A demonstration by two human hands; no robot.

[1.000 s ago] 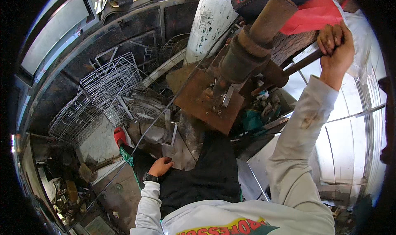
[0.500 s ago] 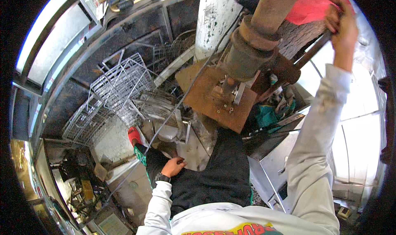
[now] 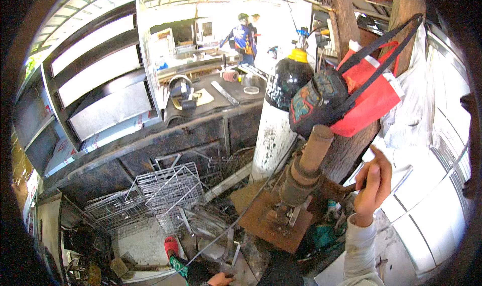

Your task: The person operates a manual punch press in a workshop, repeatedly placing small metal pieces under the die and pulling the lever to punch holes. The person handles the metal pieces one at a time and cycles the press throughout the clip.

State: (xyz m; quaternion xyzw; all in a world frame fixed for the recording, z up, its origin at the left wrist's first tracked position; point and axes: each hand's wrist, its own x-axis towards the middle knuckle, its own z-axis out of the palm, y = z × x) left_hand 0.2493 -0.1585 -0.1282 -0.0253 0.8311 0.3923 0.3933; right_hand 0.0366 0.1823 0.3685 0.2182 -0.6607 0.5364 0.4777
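Note:
A rusty machine with an upright cylinder (image 3: 301, 178) stands on a square rusty plate (image 3: 271, 223). Small metal bits lie on that plate. From the machine's right side a rusty lever (image 3: 346, 189) sticks out, and my right hand (image 3: 371, 185) is closed at its outer end, with one finger pointing up. My left hand (image 3: 221, 279) is low in the picture by my dark-trousered leg, cut by the lower edge. Its fingers look curled around something small and dark that I cannot make out.
A white gas cylinder (image 3: 268, 148) with black shoulder stands behind the machine. A black bag (image 3: 319, 97) and red bag (image 3: 364, 105) hang by a tree trunk. Wire racks (image 3: 170, 190) lie left; a cable (image 3: 221, 233) crosses in front. Another person (image 3: 245, 37) stands far back.
My view has tilted up, bringing the bench, bags and the far person into sight. Against the machine, my right hand appears lower and closer in. My left hand now sits at the lower edge.

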